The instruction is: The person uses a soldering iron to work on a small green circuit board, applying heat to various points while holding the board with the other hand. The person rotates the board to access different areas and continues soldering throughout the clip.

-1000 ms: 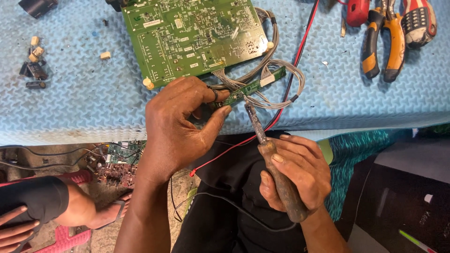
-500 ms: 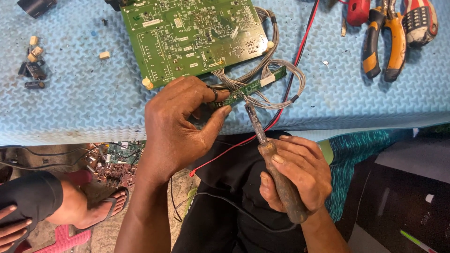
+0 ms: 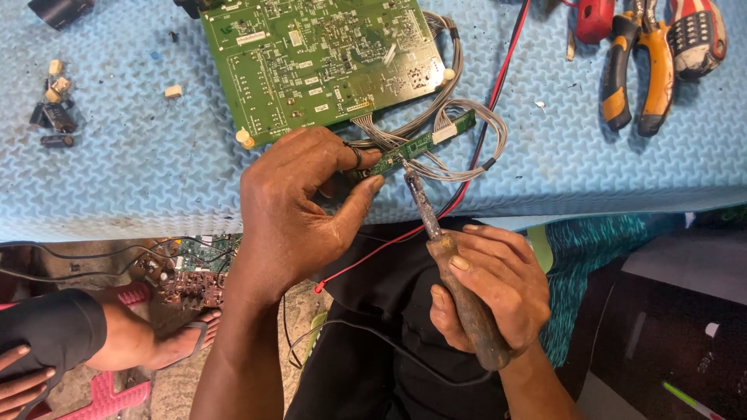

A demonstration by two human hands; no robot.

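Note:
My left hand [image 3: 299, 210] pinches one end of a small narrow green circuit strip [image 3: 424, 142] at the near edge of the blue mat. Grey wires [image 3: 467, 117] join the strip to a large green circuit board [image 3: 311, 62] lying further back. My right hand [image 3: 490, 288] grips the wooden handle of a soldering iron [image 3: 447, 257]. The iron's metal tip touches the strip near its middle.
Orange-handled pliers [image 3: 634, 70] and a red tool [image 3: 595, 19] lie at the far right of the blue foam mat [image 3: 140, 171]. Small loose components [image 3: 53, 109] sit at the left. A red wire [image 3: 498, 85] crosses the mat. Another person's foot [image 3: 156, 342] and scrap boards [image 3: 191, 272] are on the floor.
My hands and the soldering iron have stayed in place. The other person's foot and leg at the lower left have shifted slightly.

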